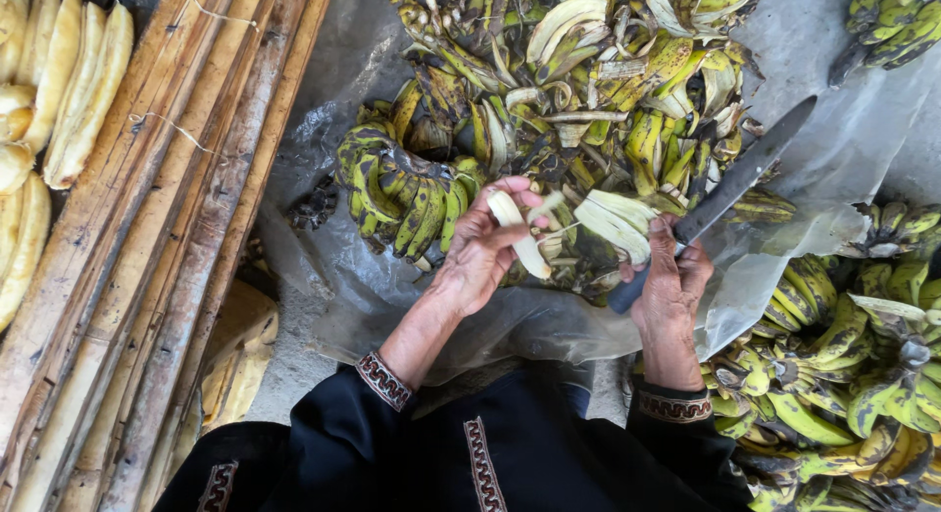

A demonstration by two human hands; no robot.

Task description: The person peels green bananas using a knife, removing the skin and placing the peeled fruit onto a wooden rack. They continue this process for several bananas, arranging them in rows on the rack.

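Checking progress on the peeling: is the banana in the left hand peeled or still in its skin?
Peeled: the pale cream banana in the left hand shows bare flesh, no green-yellow skin.

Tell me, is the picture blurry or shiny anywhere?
In the head view, soft daylight, no hard shadows; the plastic sheet shines pale; the left hand, peeled banana, right hand and knife look sharp, corners slightly softer.

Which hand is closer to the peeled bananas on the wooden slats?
Left. The left hand, holding a peeled banana, is nearer the peeled bananas on the slats. The right hand, gripping the knife, is farther away.
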